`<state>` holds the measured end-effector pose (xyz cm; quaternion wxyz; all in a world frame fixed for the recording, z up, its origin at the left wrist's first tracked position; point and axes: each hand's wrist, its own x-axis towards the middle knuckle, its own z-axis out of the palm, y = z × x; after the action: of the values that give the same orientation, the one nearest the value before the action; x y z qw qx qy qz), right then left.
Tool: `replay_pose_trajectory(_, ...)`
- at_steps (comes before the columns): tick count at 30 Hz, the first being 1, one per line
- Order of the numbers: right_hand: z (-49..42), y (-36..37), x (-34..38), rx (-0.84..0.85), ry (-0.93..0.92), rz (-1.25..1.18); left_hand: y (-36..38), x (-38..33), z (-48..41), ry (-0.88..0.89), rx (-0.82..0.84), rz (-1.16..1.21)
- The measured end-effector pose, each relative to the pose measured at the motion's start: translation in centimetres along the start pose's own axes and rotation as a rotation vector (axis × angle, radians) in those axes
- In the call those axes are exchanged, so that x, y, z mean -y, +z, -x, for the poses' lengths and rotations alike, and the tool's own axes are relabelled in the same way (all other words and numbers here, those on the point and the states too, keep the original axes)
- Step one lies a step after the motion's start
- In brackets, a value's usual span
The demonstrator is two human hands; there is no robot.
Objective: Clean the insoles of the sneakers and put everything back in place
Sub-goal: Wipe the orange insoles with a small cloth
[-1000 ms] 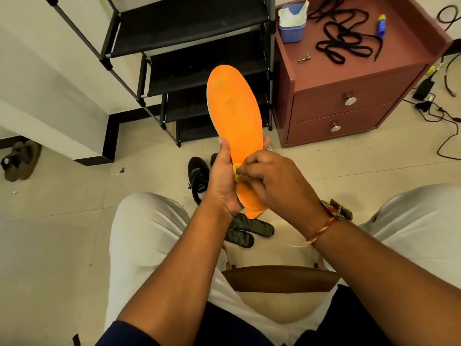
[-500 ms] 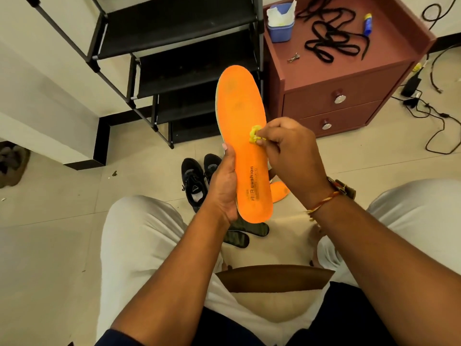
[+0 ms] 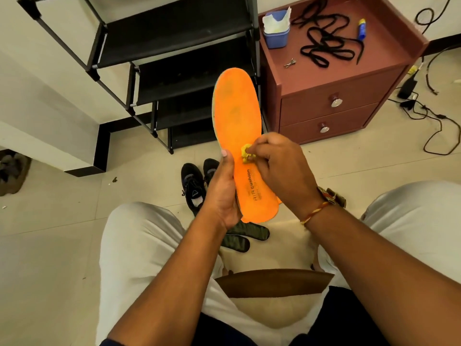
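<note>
Above a tiled floor (image 3: 50, 245), at frame centre, the left grip (image 3: 222, 193) holds the orange insole (image 3: 237, 116) by its heel-side edge while the right grip (image 3: 282, 171) pinches a yellow wad (image 3: 245, 156) against it; the insole is probably light, bendy foam, best held close to where it is rubbed.

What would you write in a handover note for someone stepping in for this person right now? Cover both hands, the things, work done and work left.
Left hand grips the orange insole by its heel half. Right hand pinches a yellow wad against its middle.
Black sneakers and two dark insoles lie on the floor; laces on the cabinet.
Done: insoles are out.
Left: dull marks near the toe, other insoles, then refit everything.
</note>
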<state>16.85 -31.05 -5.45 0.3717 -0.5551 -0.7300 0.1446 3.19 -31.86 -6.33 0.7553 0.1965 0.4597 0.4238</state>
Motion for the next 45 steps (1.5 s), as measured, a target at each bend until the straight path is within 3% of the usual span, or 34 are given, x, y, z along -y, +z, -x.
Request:
replay_pose_trajectory(7, -1.6, -1.0, -2.5, -0.145, 0.148, -0.134, 0.5, 0.2, 1.0, -0.023, 0.021, -0.142)
replay_pose_trajectory(12, -1.6, -0.8, -3.7, -0.030, 0.459, -0.529, 0.6, 0.2, 1.1, -0.055, 0.081, -0.180)
replay_pose_trajectory(16, -1.5, -0.6, -3.9, -0.002, 0.538, -0.716, 0.4, 0.0, 0.9, -0.047, 0.040, -0.196)
replay_pose_trajectory(26, -0.7, 0.7, -1.6, 0.049, 0.426, -0.404, -0.2, -0.5, -0.4, 0.028, 0.014, 0.036)
replay_pose_trajectory(31, 0.0, 1.1, -0.6, -0.020, 0.223, -0.094, -0.3, -0.4, -0.6, 0.037, 0.035, 0.077)
replay_pose_trajectory(40, 1.9, 1.3, 4.5, 0.075, 0.088, -0.140, -0.2, -0.2, -0.4, 0.018, 0.043, 0.105)
replay_pose_trajectory(45, 0.2, 0.4, 1.4, -0.028, 0.097, 0.017, 0.6, 0.4, 0.2, 0.012, 0.078, 0.090)
